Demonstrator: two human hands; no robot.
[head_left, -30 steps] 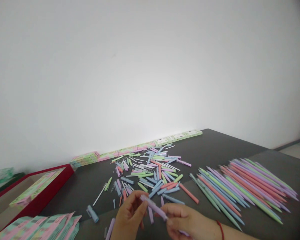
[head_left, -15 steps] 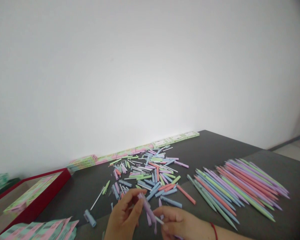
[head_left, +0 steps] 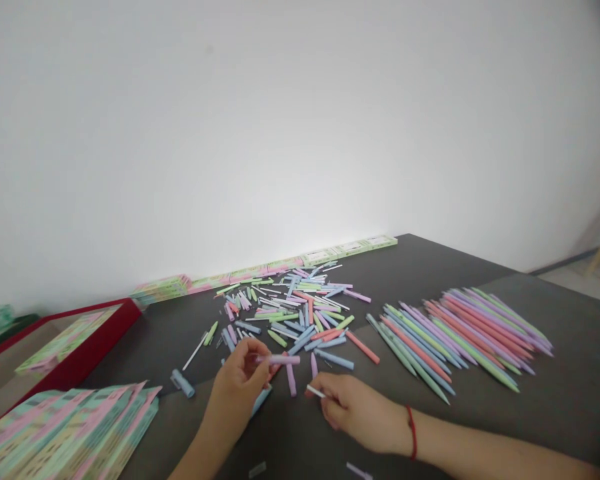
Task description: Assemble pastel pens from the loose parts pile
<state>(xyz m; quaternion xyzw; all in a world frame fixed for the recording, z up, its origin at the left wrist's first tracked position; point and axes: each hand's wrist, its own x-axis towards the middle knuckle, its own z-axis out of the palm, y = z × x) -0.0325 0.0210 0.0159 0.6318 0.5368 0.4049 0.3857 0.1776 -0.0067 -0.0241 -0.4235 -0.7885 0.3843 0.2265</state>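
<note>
My left hand [head_left: 237, 383] pinches a purple pen barrel [head_left: 286, 360] that lies nearly level, its open end pointing right. Between the fingertips of my right hand [head_left: 357, 407] is a thin white pen refill [head_left: 316, 391]; its tip points left, apart from the barrel. Just beyond the hands, a purple pen part [head_left: 291, 381] and a pointed purple tip [head_left: 314, 365] lie on the dark table. A blue pen cap [head_left: 183, 384] rests left of my left hand.
Loose pen parts [head_left: 305, 313] are heaped mid-table. Several assembled pens [head_left: 460, 333] lie in rows at right. A red box [head_left: 105, 337] and fanned printed packs [head_left: 80, 427] stand at left. Printed boxes [head_left: 250, 273] line the wall.
The white refill, which met the purple barrel half a second ago, is now apart from it. My hands have separated, and the barrel has turned nearly level. The view has tilted down.
</note>
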